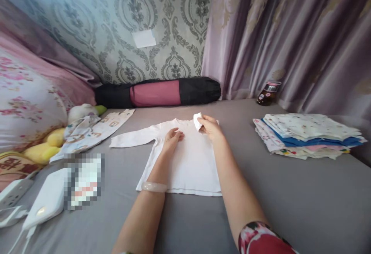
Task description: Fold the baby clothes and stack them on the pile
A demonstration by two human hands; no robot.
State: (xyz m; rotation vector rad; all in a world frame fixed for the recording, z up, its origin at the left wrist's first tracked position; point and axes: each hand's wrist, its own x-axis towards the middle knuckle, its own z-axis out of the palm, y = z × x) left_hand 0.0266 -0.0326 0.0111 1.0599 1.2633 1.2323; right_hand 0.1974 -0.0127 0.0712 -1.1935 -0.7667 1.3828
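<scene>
A small white long-sleeved shirt point(191, 165) lies spread on the grey bed sheet, its hem towards me. One sleeve stretches out flat to the left. My right hand point(211, 127) pinches the cuff end of the other sleeve point(197, 121), lifted over the shirt's upper right side. Much of that sleeve is hidden behind my hand and forearm. My left hand point(173, 138) is over the chest of the shirt, fingers loosely curved and apart, holding nothing.
A stack of folded clothes point(310, 136) is at the right, with a dark bottle point(268, 93) behind it. Patterned baby clothing point(95, 132), plush toys point(48, 145), a white device with cables point(48, 198) and a power strip point(14, 192) lie left. A black-and-pink long bag point(156, 92) lines the wall.
</scene>
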